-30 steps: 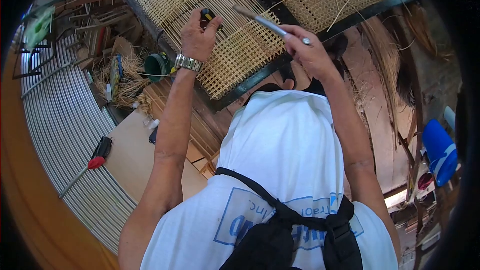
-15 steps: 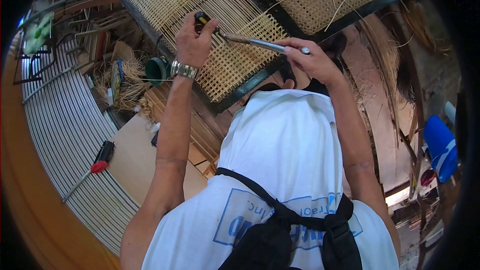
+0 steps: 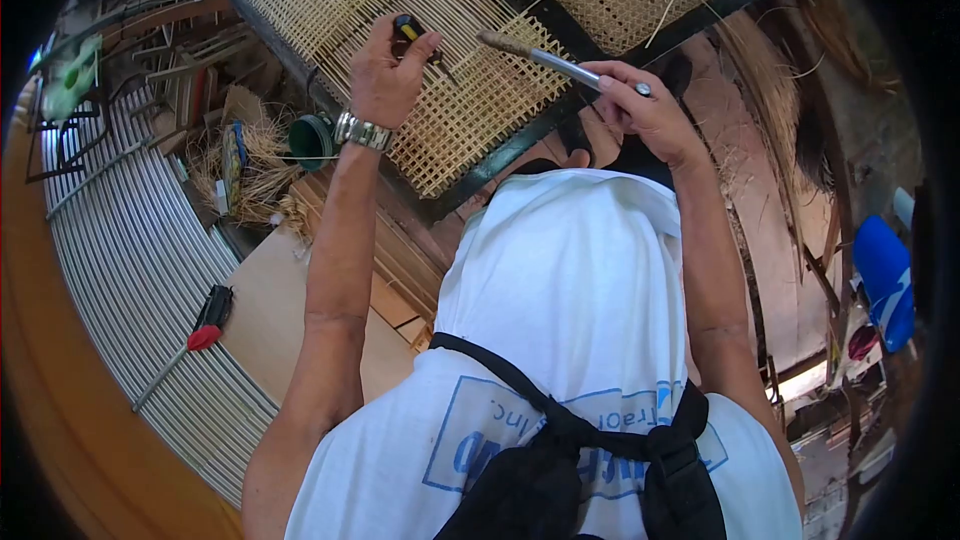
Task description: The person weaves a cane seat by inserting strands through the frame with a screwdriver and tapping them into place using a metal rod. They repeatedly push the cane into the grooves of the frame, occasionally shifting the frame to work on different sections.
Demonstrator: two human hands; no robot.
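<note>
My left hand, wearing a metal watch, is wrapped round a screwdriver with a black-and-yellow handle. Its thin shaft points down and right, over a woven cane panel set in a dark frame. In the panel's middle, the strands run mostly one way; the lower part is an open lattice. My right hand grips a long tool with a silver, tube-like handle and a rough brown end. That end is over the cane, apart from the screwdriver.
A second cane panel adjoins at upper right. Loose cane strands hang beside it. To the left are a green bucket, a pile of cane scraps and ribbed metal bars with a red-and-black tool. A blue object stands at right.
My right hand has moved right, drawing the silver tool's brown end away from the screwdriver shaft. My left hand stays nearly in place, still holding the screwdriver.
</note>
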